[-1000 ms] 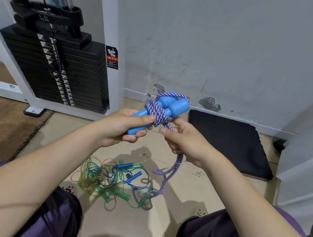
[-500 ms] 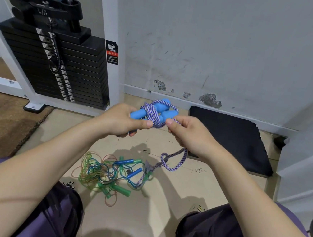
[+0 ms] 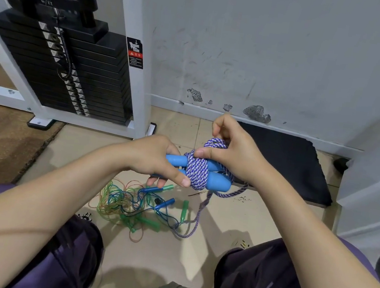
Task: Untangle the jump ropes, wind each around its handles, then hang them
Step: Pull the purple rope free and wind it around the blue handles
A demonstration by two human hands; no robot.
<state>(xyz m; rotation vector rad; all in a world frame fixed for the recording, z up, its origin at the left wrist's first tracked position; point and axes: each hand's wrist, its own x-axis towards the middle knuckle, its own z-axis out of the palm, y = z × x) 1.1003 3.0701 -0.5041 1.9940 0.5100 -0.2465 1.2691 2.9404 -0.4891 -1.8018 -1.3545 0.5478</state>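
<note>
left hand (image 3: 157, 161) grips the blue handles (image 3: 218, 180), right hand (image 3: 229, 149) pinches the purple rope (image 3: 196, 171). soft floppy cord, probably slips loose, so hold the wraps tight.

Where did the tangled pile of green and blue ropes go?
The tangled ropes lie on the floor in the head view, just below the left hand and between the person's knees, in front of the weight machine.
</note>
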